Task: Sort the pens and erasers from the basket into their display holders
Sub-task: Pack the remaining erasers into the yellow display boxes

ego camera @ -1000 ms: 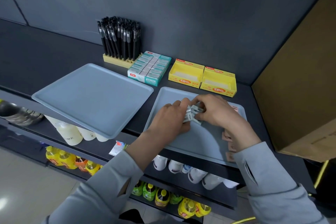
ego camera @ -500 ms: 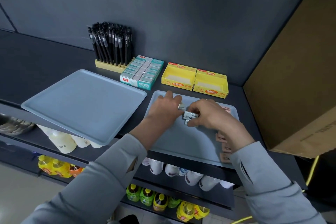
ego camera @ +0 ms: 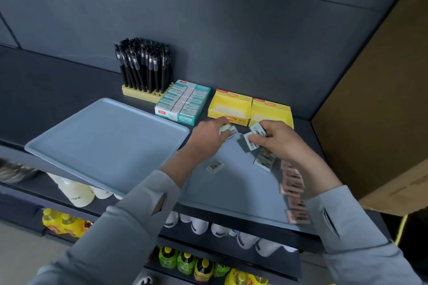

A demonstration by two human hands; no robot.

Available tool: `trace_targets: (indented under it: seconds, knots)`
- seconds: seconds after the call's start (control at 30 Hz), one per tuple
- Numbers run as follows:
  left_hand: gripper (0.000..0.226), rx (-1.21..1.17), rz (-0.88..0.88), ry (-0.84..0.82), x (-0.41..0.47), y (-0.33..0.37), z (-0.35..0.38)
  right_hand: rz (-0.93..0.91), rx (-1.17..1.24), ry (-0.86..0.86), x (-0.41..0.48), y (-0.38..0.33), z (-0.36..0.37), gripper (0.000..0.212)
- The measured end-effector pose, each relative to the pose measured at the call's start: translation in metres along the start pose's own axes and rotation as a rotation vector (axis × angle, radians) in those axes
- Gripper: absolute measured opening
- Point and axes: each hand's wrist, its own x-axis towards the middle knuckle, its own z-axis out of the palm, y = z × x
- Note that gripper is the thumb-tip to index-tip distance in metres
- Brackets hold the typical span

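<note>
- Erasers (ego camera: 293, 188), pink, in a row along right edge of tray (ego camera: 231, 199).
- Loose eraser (ego camera: 215, 166) flat on tray, between forearms.
- Right hand (ego camera: 278, 143) grips several sleeved erasers (ego camera: 253, 137) above tray.
- Left hand (ego camera: 206, 139) pinches white eraser (ego camera: 228, 131), near yellow boxes (ego camera: 228, 106).
- Teal box (ego camera: 185, 102) beside them; pens (ego camera: 143, 65) upright in block (ego camera: 141, 95).

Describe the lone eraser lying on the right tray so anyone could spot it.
On the dark shelf, find the right-hand pale blue plastic tray. Below the left hand lies a small white rectangular eraser with a black barcode. It lies alone, unlike the pinkish erasers lining the right edge.
</note>
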Motion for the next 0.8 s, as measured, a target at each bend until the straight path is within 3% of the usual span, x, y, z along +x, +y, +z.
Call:
trace_targets:
  seconds: [0.13,0.2,0.27,0.33,0.47,0.67,0.73,0.8]
  knots:
    - [0.007,-1.068,-0.448,-0.136,0.003,0.003,-0.028,0.057,0.376,-0.035,0.019,-0.008,-0.005,0.007]
    - [0.003,-1.37,-0.655,-0.228,0.009,0.007,-0.047,0.04,0.433,-0.007,0.029,-0.019,-0.009,0.002]
    - [0.01,-1.513,-0.743,-0.265,0.016,0.004,-0.061,0.028,0.492,0.029,0.04,-0.029,-0.012,0.011]
    - [0.013,-1.542,-0.759,-0.291,0.024,-0.001,-0.07,0.031,0.507,0.075,0.053,-0.037,-0.014,0.013]
    - [0.017,-1.356,-0.712,-0.34,0.04,-0.023,-0.083,0.051,0.425,0.15,0.086,-0.046,-0.008,0.005]
    - [0.012,-1.121,-0.562,-0.301,0.051,-0.048,-0.095,0.121,0.076,0.173,0.143,-0.043,0.026,0.011]
    - [0.014,-1.093,-0.539,-0.288,0.055,-0.052,-0.098,0.108,0.027,0.181,0.155,-0.043,0.037,0.004]
    - [0.015,-1.096,-0.541,-0.257,0.058,-0.055,-0.101,0.081,-0.031,0.201,0.163,-0.043,0.044,0.012]
